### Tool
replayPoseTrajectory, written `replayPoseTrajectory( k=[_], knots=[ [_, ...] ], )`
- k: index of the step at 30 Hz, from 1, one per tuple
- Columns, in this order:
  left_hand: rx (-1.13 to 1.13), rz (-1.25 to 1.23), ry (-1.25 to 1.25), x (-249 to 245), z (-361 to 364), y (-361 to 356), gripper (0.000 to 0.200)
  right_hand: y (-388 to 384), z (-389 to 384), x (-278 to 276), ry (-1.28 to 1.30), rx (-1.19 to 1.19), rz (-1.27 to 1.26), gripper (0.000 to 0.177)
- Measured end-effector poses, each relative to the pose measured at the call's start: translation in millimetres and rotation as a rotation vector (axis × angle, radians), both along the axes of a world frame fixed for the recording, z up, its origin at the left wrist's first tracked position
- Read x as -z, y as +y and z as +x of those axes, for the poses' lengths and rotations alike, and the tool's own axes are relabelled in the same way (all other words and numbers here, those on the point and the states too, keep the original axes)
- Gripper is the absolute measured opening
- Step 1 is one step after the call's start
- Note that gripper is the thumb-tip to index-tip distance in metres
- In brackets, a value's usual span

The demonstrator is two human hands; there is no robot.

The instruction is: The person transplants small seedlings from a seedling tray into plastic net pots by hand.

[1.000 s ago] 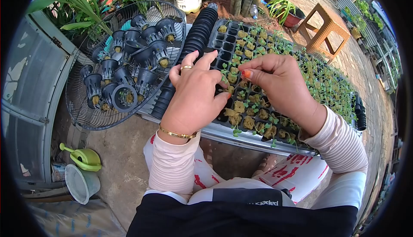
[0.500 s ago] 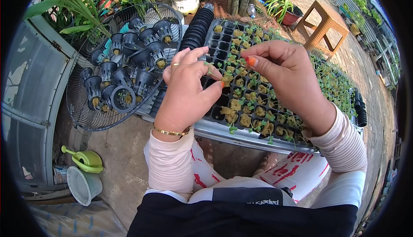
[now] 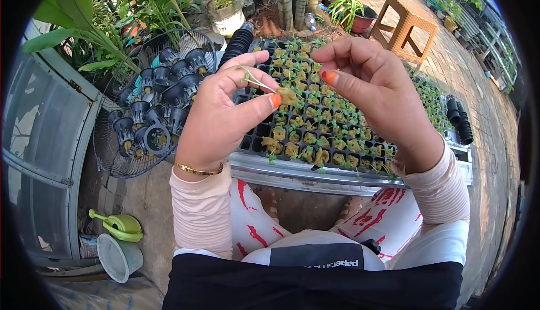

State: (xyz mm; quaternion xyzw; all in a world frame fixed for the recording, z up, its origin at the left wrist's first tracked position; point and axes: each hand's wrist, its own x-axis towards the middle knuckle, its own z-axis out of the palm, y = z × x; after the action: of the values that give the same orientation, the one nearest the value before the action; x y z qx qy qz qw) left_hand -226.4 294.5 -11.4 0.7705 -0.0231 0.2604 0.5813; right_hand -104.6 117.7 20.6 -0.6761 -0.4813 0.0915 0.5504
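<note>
Between the thumb and fingers of my left hand [image 3: 216,113] is a seedling plug [image 3: 287,96], a tan spongy lump with thin pale stems pointing up and left. My right hand [image 3: 374,88] hovers to the right over the black seedling tray [image 3: 257,143], its thumb and index finger apart with nothing visible between them. Tan plugs with small green sprouts sit in many of the tray cells. Left of my left hand, a wire basket [image 3: 107,155] holds several black net cups [image 3: 139,111], some with plugs inside.
A stack of black cups [image 3: 239,43] lies behind the tray, and more cups [image 3: 460,120] lie at its right end. A woven brown stool [image 3: 410,26] stands at back right. A green watering can [image 3: 121,227] and a pale bucket [image 3: 119,258] are on the floor at left.
My left hand has moved left and slightly toward me, lifting the plug clear of the tray. My right hand stays raised, with its fingertips slightly farther apart. The view has shifted a little.
</note>
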Motion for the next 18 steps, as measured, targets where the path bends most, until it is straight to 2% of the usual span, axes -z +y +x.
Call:
replayPoseTrajectory(
  k=[1,3,7,9,11,12,14,16,17,18],
  knots=[
    [0.021,0.006,-0.001,-8.3,2.3,-6.0,0.015,-8.3,-0.4,-0.3,0.0,-0.012,0.044,0.019],
    [0.055,0.171,0.028,-24.8,10.3,-19.6,0.016,-28.1,0.1,-2.0,-0.03,0.043,0.062,0.02],
    [0.172,0.355,0.049,-50.1,40.3,-55.5,0.014,-83.6,11.7,1.5,-0.101,0.235,0.105,0.021],
    [0.225,0.348,0.107,-61.3,58.9,-80.8,0.015,-116.4,28.5,7.3,-0.255,0.415,0.173,0.02],
    [0.297,0.531,0.092,-68.9,82.8,-101.6,0.015,-156.6,41.4,7.7,-0.346,0.631,0.186,0.021],
    [0.316,0.534,0.087,-71.5,93.5,-114.5,0.015,-180.6,54.6,14.7,-0.334,0.741,0.201,0.02],
    [0.409,0.423,0.292,-75.4,114.2,-146.5,0.016,-228.0,71.6,22.0,-0.343,0.98,0.144,0.023],
    [0.44,0.473,0.259,-75.9,135.9,-179.1,0.017,-275.8,95.3,37.6,-0.329,1.198,0.072,0.031],
    [0.464,0.517,0.229,-74.1,146.9,-194.8,0.018,-294.7,106.9,47.3,-0.327,1.207,0.073,0.031],
    [0.473,0.52,0.229,-71.8,157.0,-209.7,0.018,-311.3,116.8,57.5,-0.355,1.359,-0.1,0.037]
  ],
)
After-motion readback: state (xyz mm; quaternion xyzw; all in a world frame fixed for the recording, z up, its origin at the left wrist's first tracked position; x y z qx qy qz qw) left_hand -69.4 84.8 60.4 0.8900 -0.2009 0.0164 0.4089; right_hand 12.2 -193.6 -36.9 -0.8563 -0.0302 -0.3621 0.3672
